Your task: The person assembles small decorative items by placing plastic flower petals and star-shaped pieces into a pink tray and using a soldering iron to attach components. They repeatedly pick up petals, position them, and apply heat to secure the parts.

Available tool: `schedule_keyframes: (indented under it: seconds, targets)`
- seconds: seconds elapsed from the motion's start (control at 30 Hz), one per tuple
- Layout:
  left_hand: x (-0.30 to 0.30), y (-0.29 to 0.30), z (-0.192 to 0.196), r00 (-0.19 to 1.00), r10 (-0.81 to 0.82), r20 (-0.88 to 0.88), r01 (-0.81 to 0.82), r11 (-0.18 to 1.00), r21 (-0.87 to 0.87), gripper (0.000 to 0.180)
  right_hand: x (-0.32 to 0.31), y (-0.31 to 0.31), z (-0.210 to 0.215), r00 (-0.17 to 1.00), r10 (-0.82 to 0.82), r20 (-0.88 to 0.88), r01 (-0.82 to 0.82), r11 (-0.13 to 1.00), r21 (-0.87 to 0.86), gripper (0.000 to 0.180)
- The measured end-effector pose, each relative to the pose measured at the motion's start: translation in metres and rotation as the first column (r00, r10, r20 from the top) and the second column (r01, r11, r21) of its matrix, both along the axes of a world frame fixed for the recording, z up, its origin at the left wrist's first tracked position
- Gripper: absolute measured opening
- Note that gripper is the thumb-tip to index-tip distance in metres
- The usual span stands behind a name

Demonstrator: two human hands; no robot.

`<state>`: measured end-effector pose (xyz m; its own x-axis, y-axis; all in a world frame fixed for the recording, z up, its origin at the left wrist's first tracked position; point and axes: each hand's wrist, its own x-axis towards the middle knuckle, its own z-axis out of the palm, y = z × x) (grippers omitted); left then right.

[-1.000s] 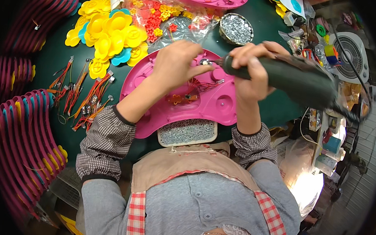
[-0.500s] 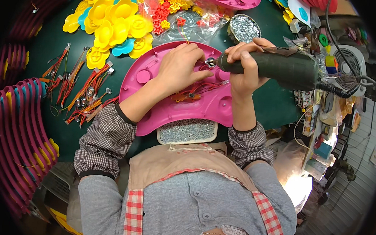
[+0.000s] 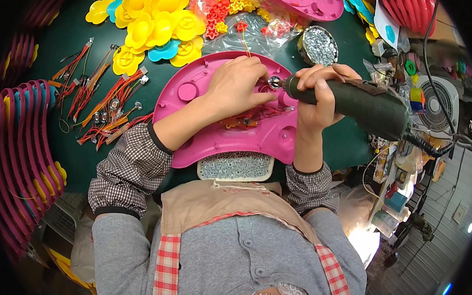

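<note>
A pink curved plastic shell (image 3: 220,141) lies open side up before me, with posts, wires and an orange circuit strip (image 3: 238,123) inside. My left hand (image 3: 240,85) rests over its upper middle, fingers bent down and thumb stretched to the right. Its fingertips are partly hidden, beside a small shiny round metal part (image 3: 274,83); I cannot make out what they hold. From the right, my right hand (image 3: 323,93) is wrapped round a dark green power screwdriver (image 3: 365,104), held nearly level. The tool's tip points left and meets or nearly meets the metal part.
A tray of small screws (image 3: 235,166) sits below the shell, and a round tin of metal parts (image 3: 319,45) beyond it. Wired parts (image 3: 101,101) and yellow flower-shaped pieces (image 3: 160,21) lie to the left. Stacked pink shells (image 3: 22,156) stand far left; a fan (image 3: 436,103) is right.
The view has shifted slightly, so the table things sit a little differently in the picture. Both hands keep their places at the shell, and the screwdriver's tip stays by the metal part.
</note>
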<state>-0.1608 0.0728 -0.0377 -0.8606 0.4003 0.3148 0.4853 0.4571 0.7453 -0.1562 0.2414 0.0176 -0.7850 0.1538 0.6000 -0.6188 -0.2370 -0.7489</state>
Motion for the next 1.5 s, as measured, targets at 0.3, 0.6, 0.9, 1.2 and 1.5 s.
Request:
schedule_keyframes:
  seconds: [0.3,0.6,0.9,1.2,1.5]
  targets:
    - [0.0,0.001,-0.001,0.999,0.003,0.047,-0.001,0.999,-0.039,0.036,-0.005,-0.001,0.0,0.993,0.103,0.053,-0.105,0.993,0.045,0.039]
    - [-0.002,-0.003,-0.001,0.998,-0.041,0.057,0.044,0.998,-0.055,0.035,-0.013,0.0,0.009,0.988,0.061,0.142,-0.074,0.993,0.089,0.038]
    - [0.0,-0.001,0.003,0.995,-0.019,0.099,0.02,1.0,-0.011,0.033,-0.015,0.007,0.005,0.992,0.09,0.09,-0.078,0.988,-0.134,0.034]
    - [0.003,-0.003,-0.006,0.998,-0.043,0.045,0.043,0.999,-0.008,0.033,-0.016,0.002,0.003,0.978,0.149,0.147,-0.148,0.989,-0.016,0.034]
    - [-0.001,-0.008,0.0,0.995,-0.073,0.074,0.072,0.997,0.018,0.037,-0.02,0.002,0.003,0.955,0.198,0.221,-0.231,0.963,0.135,0.033]
